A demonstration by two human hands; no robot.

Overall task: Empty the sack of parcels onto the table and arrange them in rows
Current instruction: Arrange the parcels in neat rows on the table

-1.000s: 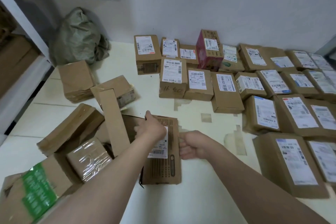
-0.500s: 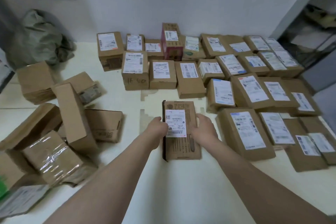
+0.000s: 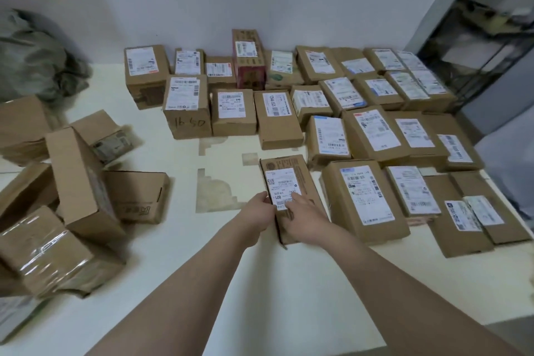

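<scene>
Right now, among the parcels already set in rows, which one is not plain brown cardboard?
The red box, fourth from the left in the back row. It alone is red, and it stands taller than the rest of that row.

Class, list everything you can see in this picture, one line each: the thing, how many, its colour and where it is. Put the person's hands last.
arranged parcels: roughly twenty-five, brown with white labels, in rows across the table's back and right.
red box: one, red, upright in the back row.
held parcel: one, brown with a white label, flat at the nearest row's left end.
unsorted parcels: about seven, brown, heaped at the left.
sack: one, grey-green, crumpled in the back-left corner.
table: one, cream, under everything.
shelf rack: one, dark, far right.
left hand: grips the held parcel's left edge.
right hand: rests on its top, fingers on the label.
</scene>
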